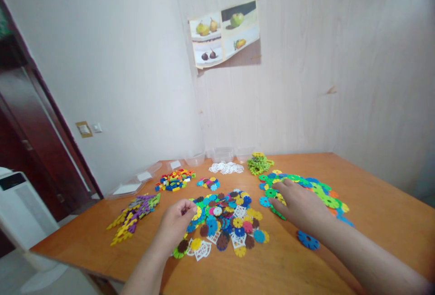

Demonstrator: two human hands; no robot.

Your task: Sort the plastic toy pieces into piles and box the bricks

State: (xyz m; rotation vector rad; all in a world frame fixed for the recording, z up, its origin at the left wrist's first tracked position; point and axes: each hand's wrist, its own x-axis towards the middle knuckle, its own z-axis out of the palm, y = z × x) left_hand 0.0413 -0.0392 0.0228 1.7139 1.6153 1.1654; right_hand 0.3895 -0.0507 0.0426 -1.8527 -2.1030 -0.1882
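Observation:
My left hand is closed in a pinch at the left side of a mixed pile of small notched discs in blue, yellow, brown and green. A yellow disc shows right at its fingertips, but I cannot tell whether they grip it. White lattice pieces lie among the discs. Farther right, my right hand reaches over a spread of larger notched discs, mostly green and blue. Its thumb and fingers are apart, and it hides part of that spread. One blue disc lies separately beneath the right forearm.
Purple and yellow interlocking pieces lie at left. Behind are small bricks, a small disc pile, white lattice pieces and green pieces. Clear tubs stand along the wall; lids lie at the table's left edge.

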